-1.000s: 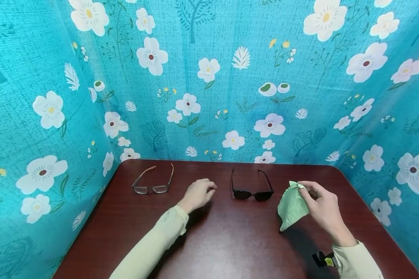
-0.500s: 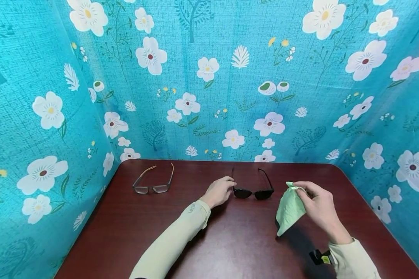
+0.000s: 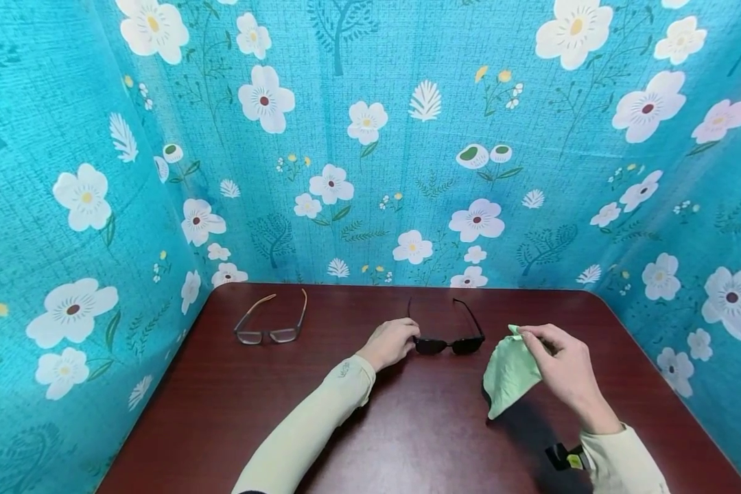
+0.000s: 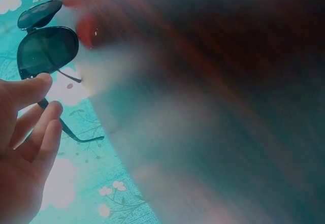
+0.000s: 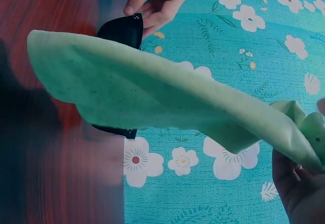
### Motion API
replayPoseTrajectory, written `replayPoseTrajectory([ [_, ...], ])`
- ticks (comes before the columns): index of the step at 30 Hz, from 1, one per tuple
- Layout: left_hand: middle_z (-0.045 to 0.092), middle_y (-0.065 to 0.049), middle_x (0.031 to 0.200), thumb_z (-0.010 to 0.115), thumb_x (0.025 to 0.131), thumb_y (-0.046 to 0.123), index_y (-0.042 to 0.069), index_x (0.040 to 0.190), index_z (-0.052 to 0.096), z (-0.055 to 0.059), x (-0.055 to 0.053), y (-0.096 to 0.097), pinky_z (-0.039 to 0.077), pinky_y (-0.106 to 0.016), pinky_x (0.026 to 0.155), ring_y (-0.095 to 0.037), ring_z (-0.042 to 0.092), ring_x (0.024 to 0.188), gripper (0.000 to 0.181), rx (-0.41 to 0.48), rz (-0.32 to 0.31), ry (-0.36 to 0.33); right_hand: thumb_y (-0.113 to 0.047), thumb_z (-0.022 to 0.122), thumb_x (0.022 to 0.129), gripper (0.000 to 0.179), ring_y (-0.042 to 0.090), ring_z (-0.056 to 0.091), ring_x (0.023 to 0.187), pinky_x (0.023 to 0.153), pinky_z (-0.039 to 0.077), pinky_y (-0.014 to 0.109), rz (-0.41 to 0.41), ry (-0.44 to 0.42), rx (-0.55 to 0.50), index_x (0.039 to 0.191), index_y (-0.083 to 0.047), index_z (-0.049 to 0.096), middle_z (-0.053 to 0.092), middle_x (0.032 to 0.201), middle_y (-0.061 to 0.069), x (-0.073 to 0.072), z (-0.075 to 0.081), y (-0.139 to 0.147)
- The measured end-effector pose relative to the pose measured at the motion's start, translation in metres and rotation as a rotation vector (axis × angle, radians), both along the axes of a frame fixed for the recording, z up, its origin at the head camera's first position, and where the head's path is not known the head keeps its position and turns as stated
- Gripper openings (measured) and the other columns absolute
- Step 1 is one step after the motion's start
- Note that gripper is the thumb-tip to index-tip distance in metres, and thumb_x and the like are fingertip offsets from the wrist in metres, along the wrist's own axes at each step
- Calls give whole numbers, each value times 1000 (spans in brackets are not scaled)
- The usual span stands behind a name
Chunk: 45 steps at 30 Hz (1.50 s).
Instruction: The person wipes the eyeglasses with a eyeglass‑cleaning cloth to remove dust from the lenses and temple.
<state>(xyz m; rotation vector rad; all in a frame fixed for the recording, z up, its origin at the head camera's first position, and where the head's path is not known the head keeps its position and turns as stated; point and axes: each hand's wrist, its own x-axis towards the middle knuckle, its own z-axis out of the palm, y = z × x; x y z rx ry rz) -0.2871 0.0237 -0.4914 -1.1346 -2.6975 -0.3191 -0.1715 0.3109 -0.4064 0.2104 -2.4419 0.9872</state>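
Black-framed sunglasses (image 3: 449,346) stand at the back middle of the table, dark lenses facing me and temples unfolded backward. My left hand (image 3: 390,343) pinches them at the left hinge; in the left wrist view its thumb lies by the lens (image 4: 48,51) and the fingers are behind the temple. To the right, my right hand (image 3: 558,360) grips a thin pale green cloth (image 3: 511,377) by its upper corner, the rest hanging down. Across the right wrist view, this cloth (image 5: 152,89) covers the middle of the sunglasses.
Clear-lensed eyeglasses (image 3: 267,335) with unfolded temples rest on the table's back left. The dark reddish-brown table (image 3: 420,439) has a blue flowered curtain (image 3: 370,206) behind it and at both sides. A small black device (image 3: 565,456) sits at the right cuff.
My left hand has moved right from between the two pairs of glasses and taken hold of the sunglasses' left hinge. The right hand and cloth have shifted slightly left.
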Motion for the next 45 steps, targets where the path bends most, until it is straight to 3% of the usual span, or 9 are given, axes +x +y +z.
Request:
replayPoseTrajectory([
  [5,64,7,105,68,88,18,19,96,71,1,3,-3,48,-20,80,-7,61,96,9,2,-62,79,-16,70,86,9,-1,49,65,56,38,15,-39,45,36,94,-12,75,66,80,-2,-2,-1,-2],
  [9,66,5,108,67,89,18,20,94,72,9,5,-6,49,-21,80,-8,62,96,7,38,-124,162,-11,73,83,23,-4,52,69,57,40,14,-34,18,73,106,-8,70,67,83,2,-1,1,-4],
  [13,67,4,106,64,91,18,20,94,71,19,5,-10,50,-23,78,-8,64,93,8,74,-166,262,-5,73,82,34,8,57,78,60,43,16,10,20,149,115,-3,65,66,92,6,-1,2,-6],
  [16,68,5,104,62,92,18,20,94,71,30,7,-12,50,-22,76,-6,64,89,9,112,-190,321,0,73,80,29,15,56,78,62,41,17,31,79,193,109,-3,68,64,92,6,-2,1,-8],
  [22,69,6,98,66,90,15,15,99,72,53,13,-18,49,-19,76,-5,64,88,11,271,-201,371,7,69,80,22,8,52,83,70,38,12,65,152,193,96,-8,67,59,92,0,-5,1,-9],
  [31,68,1,94,68,87,9,10,102,70,72,24,-35,50,-20,75,-8,64,84,15,578,-86,269,5,69,81,22,4,55,79,67,38,11,-5,224,136,98,-9,68,67,90,3,-5,7,-17],
  [37,67,2,83,65,90,10,8,101,70,76,36,-49,47,-20,59,-6,61,68,12,785,26,93,7,74,75,24,-3,55,81,68,38,6,-19,304,87,95,-7,74,68,87,3,-7,10,-27],
  [41,66,3,80,62,92,12,7,103,69,75,46,-60,47,-20,56,-5,62,68,14,847,46,6,3,74,76,23,-4,53,76,62,38,8,-83,311,27,97,-6,74,68,87,5,-7,14,-37],
  [45,65,2,78,63,92,11,9,101,69,72,56,-71,48,-20,56,-7,62,67,11,871,21,-13,3,73,77,21,1,56,76,65,38,8,-93,335,-35,96,-5,74,69,88,7,-7,18,-49],
])
